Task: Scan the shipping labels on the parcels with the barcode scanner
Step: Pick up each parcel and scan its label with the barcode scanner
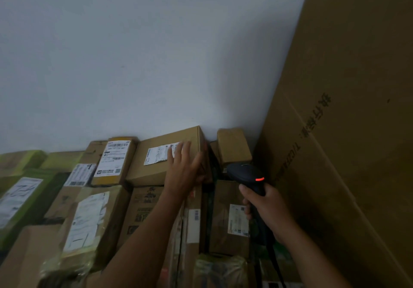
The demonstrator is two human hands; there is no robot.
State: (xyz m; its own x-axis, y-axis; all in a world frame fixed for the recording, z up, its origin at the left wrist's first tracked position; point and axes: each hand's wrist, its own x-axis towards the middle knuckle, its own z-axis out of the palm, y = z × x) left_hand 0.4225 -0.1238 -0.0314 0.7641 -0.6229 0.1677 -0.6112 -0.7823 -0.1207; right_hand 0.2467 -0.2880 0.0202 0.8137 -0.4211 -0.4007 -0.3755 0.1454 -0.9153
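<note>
A brown cardboard parcel [156, 162] lies on top of the stack against the wall, with a white shipping label [157, 153] on its upper face. My left hand [184, 167] lies over the parcel's right part with straight fingers, covering the label's right end. My right hand [266, 209] grips the handle of a black barcode scanner [245, 173], whose red light glows. The scanner's head sits to the right of that parcel, pointing up and left.
Many other labelled parcels fill the stack: a narrow box [114, 160] to the left, a small box [233, 146] at the back right, a labelled box [230, 218] under the scanner. A huge cardboard carton [348, 108] walls off the right side. A pale wall [156, 53] stands behind.
</note>
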